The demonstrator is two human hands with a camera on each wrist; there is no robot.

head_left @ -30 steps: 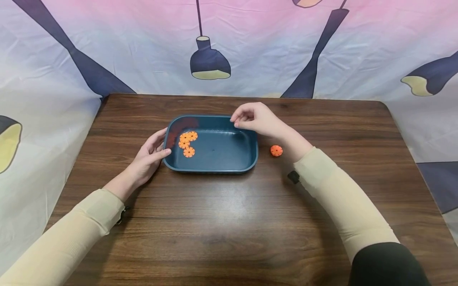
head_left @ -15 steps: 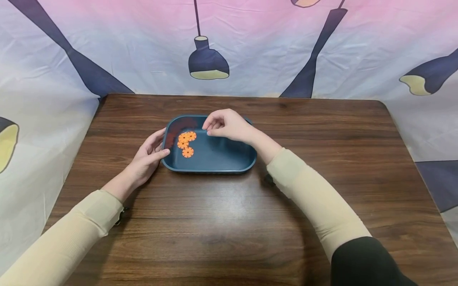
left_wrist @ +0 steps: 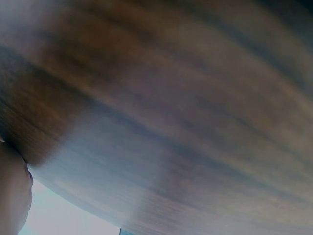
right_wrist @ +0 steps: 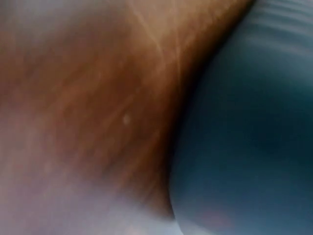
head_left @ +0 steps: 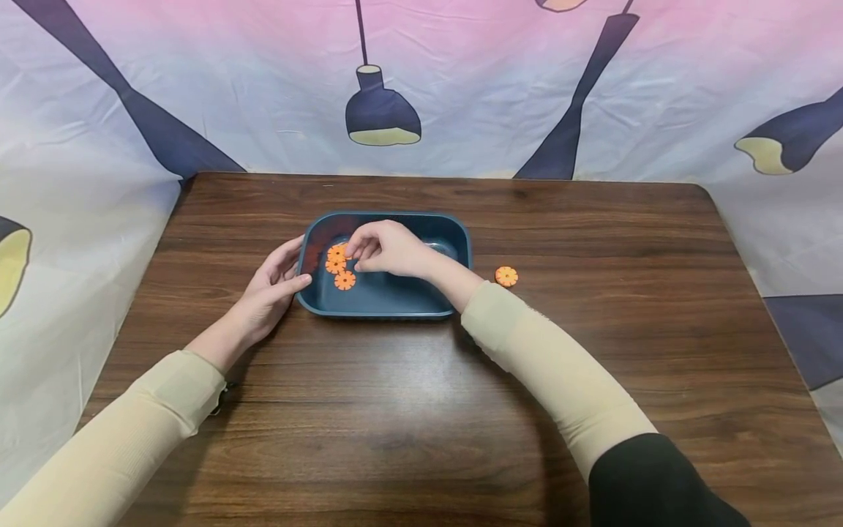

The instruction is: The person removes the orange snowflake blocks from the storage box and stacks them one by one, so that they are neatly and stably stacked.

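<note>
My left hand (head_left: 263, 296) grips the left end of a dark blue rectangular tray (head_left: 382, 315), its thumb over the rim and its other fingers along the outer wall. Several orange notched plastic discs (head_left: 345, 280) lie on the tray floor near that end, some overlapping. Over the tray is my right hand (head_left: 390, 250), its loosely bent fingers reaching down at the discs and partly covering one. A gap shows between thumb and forefinger; nothing is seen held. In the left wrist view a bit of the left hand (left_wrist: 13, 191) shows at the edge.
Another orange disc (head_left: 506, 276), perhaps a small stack, lies on the brown wooden table (head_left: 408, 410) right of the tray. A printed cloth (head_left: 263, 88) hangs behind the table. The right wrist view is blurred, showing the tray's side (right_wrist: 249, 137).
My right hand has moved left and down from the tray's far right corner to the discs. The disc on the table, hidden half a second ago, shows again. My left hand stays.
</note>
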